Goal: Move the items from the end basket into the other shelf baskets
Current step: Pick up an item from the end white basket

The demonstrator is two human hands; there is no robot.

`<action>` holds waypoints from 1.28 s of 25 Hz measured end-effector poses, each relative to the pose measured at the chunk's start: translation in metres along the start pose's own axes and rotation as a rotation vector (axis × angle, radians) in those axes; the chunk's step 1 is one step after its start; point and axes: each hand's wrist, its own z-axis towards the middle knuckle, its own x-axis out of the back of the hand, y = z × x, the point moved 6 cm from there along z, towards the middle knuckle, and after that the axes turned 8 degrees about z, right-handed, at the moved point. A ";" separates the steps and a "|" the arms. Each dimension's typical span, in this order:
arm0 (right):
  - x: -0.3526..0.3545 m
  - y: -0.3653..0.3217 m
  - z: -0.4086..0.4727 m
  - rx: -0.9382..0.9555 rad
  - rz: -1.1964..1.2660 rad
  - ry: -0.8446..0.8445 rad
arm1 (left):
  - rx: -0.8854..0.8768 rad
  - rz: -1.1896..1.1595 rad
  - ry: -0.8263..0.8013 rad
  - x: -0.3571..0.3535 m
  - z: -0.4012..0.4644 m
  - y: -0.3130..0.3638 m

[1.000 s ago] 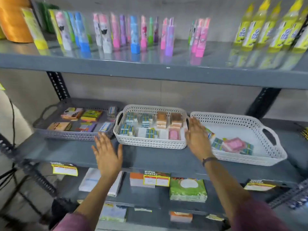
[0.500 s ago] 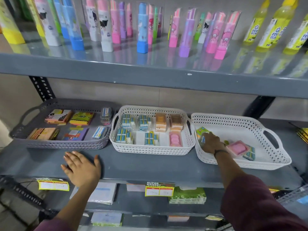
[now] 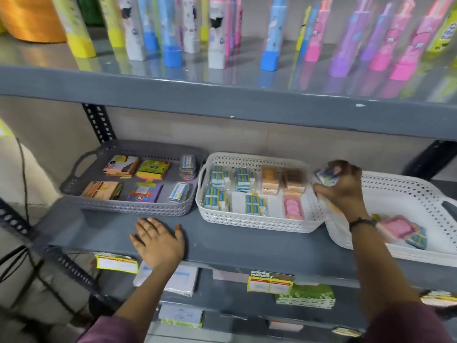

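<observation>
Three baskets stand in a row on the grey middle shelf. The right white end basket holds a pink packet and small blue-green packs. My right hand is raised over the gap between it and the middle white basket, shut on a small blue-and-white eraser pack. The middle basket holds rows of eraser packs, orange and brown blocks and a pink pack. The grey left basket holds sticky-note pads and small cases. My left hand lies flat and open on the shelf.
Tall pink, blue, purple and yellow tubes stand on the upper shelf just overhead. An orange spool is at top left. Price tags hang on the shelf edge, with paper pads on the shelf below. Black cables hang at left.
My right hand has lifted out of the end basket with a small pack and moved left towards the middle basket. My left hand stays flat on the shelf.
</observation>
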 end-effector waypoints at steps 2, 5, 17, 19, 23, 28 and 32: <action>-0.045 -0.054 -0.002 0.113 0.141 -0.131 | -0.004 0.007 -0.067 0.001 0.003 -0.002; -0.132 -0.132 -0.023 0.264 0.177 -0.407 | -0.031 -0.003 -0.153 0.001 0.007 -0.002; -0.309 -0.178 -0.073 0.430 -0.373 -0.926 | -0.076 -0.048 -0.236 0.002 0.010 -0.005; -0.297 -0.178 -0.072 0.428 -0.295 -0.913 | -0.073 -0.051 -0.225 0.002 0.011 -0.005; -0.225 -0.159 -0.050 0.353 -0.014 -0.506 | -0.040 -0.035 -0.175 0.001 0.011 -0.005; -0.082 -0.061 -0.004 0.250 -0.080 0.016 | 0.009 0.000 -0.130 -0.001 0.011 -0.003; -0.018 0.039 0.023 -0.061 -0.332 -0.032 | 0.014 0.018 -0.135 -0.005 0.014 -0.002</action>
